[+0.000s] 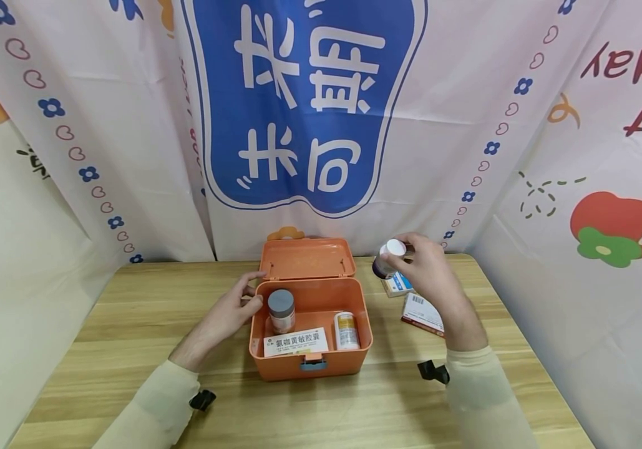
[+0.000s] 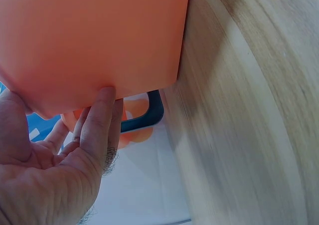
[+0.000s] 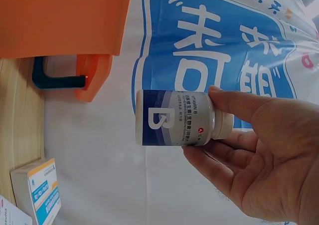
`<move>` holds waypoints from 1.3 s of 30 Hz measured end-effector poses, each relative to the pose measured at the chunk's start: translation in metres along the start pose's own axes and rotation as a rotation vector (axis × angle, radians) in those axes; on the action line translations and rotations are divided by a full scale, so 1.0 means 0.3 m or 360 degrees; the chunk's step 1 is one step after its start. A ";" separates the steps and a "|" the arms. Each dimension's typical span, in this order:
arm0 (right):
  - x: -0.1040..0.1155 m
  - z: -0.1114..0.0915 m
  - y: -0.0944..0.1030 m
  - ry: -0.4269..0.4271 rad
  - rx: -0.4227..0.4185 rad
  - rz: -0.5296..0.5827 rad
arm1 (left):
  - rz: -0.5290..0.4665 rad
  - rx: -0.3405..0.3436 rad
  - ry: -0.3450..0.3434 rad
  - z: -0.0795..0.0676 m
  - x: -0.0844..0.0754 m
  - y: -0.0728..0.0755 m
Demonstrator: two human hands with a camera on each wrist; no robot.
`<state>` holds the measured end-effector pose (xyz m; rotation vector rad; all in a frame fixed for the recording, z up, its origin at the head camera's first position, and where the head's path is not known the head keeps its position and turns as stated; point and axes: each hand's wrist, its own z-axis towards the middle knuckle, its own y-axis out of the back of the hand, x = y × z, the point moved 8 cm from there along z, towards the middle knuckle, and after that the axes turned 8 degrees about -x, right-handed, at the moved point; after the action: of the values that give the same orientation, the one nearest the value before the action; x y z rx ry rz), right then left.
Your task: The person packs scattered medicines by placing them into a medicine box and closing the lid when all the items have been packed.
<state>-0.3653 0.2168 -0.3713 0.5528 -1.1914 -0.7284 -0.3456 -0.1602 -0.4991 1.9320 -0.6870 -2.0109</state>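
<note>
An orange lidded medicine box (image 1: 309, 368) stands on the table with its lid (image 1: 308, 259) tipped back. My left hand (image 1: 236, 307) touches its back left corner, thumb at the rim and fingers extended; in the left wrist view, the fingers (image 2: 97, 122) rest along the box's edge. My right hand (image 1: 430, 268) holds a white-capped vitamin B bottle (image 3: 174, 117) by the cap end, tilted and off to the right of the box. Inside the box are a grey-capped bottle (image 1: 282, 312), a white medicine carton (image 1: 295, 342) and a white-and-yellow bottle (image 1: 347, 330).
Two more medicine boxes lie on the table to the right, a blue-and-white one (image 1: 398, 285) and a white-and-red one (image 1: 423, 313), partly under my right arm. Printed curtains (image 1: 438, 125) hang behind and beside the wooden table (image 1: 146, 312).
</note>
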 end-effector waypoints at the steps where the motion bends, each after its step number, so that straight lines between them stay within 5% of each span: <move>1: 0.005 -0.002 -0.004 -0.0002 0.0009 0.0016 | 0.0002 -0.0001 -0.0002 0.000 -0.001 0.000; 39: 0.204 -0.067 -0.131 0.0251 0.0134 0.0052 | 0.0009 -0.0011 -0.0043 0.003 -0.010 -0.001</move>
<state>-0.3425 0.1449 -0.3673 0.6478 -1.0852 -0.5973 -0.3461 -0.1583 -0.4965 1.9005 -0.6898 -2.0367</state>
